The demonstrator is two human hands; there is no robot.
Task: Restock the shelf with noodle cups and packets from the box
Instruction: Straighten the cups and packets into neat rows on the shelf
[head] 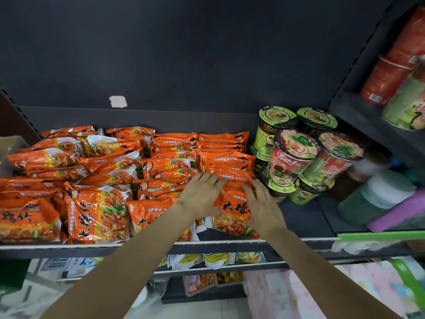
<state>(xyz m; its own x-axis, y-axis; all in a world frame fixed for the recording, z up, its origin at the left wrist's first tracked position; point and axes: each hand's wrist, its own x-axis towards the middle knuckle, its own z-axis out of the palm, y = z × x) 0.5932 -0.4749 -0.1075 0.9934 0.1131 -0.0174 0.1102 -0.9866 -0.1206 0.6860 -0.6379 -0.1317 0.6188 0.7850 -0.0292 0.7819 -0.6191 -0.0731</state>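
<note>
Judging by the dark metal shelf, we are well along; rows of glossy orange plastic noodle packets fill its left and middle, and stacked green and red paper noodle cups crowd the right, with bare shelf left in front of them; the box we cannot identify; our left hand and right hand, fingers spread flat, press the front orange packet into its row.
</note>
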